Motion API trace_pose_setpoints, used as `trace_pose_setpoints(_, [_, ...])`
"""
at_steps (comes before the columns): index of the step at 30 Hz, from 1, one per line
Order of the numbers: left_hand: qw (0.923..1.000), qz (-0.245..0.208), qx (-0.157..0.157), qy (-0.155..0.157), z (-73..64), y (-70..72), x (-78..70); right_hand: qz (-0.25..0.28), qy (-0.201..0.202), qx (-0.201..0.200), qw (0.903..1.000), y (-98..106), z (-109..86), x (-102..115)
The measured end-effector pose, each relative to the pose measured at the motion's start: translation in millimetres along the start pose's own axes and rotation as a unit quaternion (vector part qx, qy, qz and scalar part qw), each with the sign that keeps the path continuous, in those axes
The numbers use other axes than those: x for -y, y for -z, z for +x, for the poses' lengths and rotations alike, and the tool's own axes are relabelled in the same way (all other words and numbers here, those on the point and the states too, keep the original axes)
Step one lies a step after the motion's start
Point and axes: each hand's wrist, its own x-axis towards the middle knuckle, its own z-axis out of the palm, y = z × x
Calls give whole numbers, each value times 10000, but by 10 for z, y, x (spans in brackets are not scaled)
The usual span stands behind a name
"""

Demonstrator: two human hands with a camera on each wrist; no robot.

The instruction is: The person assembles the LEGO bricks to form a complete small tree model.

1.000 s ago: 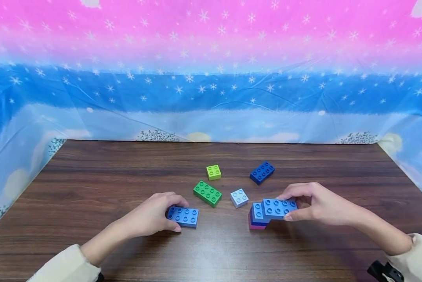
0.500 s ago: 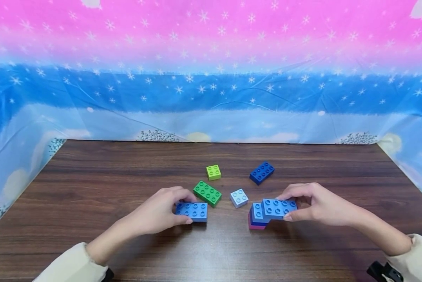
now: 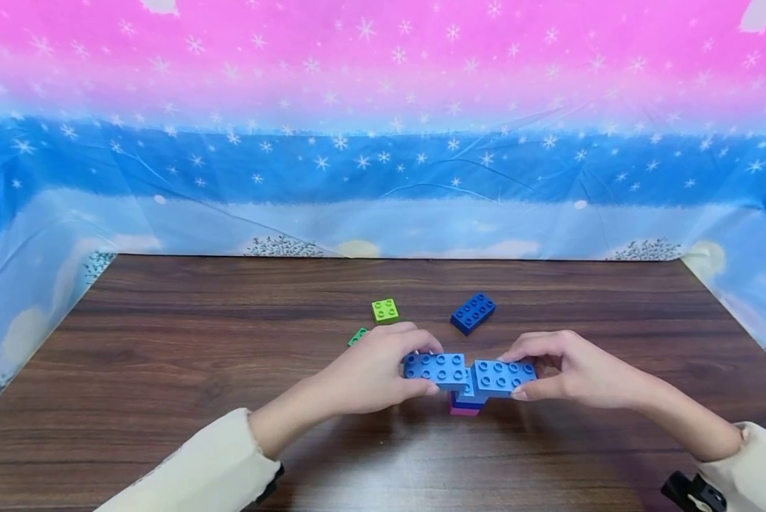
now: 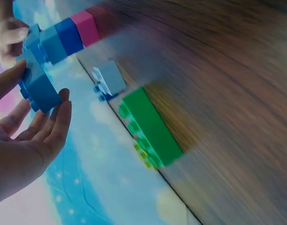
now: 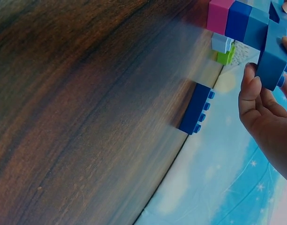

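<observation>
Left hand pinches a blue brick at the top left of a pink-based stack — contact unclear. Right hand grips a second blue brick, stack's top right. Stack on bench; navy brick behind.

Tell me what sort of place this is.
Likely a staged tabletop booth: a wood-grain table, a snowflake-patterned cloth screening its back and sides, and toy building bricks.

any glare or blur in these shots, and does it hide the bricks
Head view: pale glare on the table below the pink brick, covering no brick; left wrist view: wood grain looks smeared, green brick clearly outlined; right wrist view: dimmer, dark blue brick readable.
</observation>
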Motion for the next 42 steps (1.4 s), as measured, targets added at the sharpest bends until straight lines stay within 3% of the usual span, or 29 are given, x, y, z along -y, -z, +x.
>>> trace_pose_setpoints(5, [9999, 52, 132, 70, 88, -47, -59, 50, 49, 17, 10000, -3, 14, 1])
trace_pose_setpoints(12, [9997, 83, 187, 101, 109, -64, -54, 48, -26, -9, 10000, -12, 16, 3])
trace_pose_setpoints(27, [9987, -447, 214, 82, 121, -103, -38, -128, 33, -70, 9999, -44, -2, 14])
trace_pose_setpoints(36, [9990, -348, 236, 181, 122, -105, -51, -657, 612, -684, 9936, -244, 119, 135])
trace_pose_setpoints(42, [9987, -375, 252, 254, 124, -99, -71, -716, 829, -1185, 9869, -343, 167, 154])
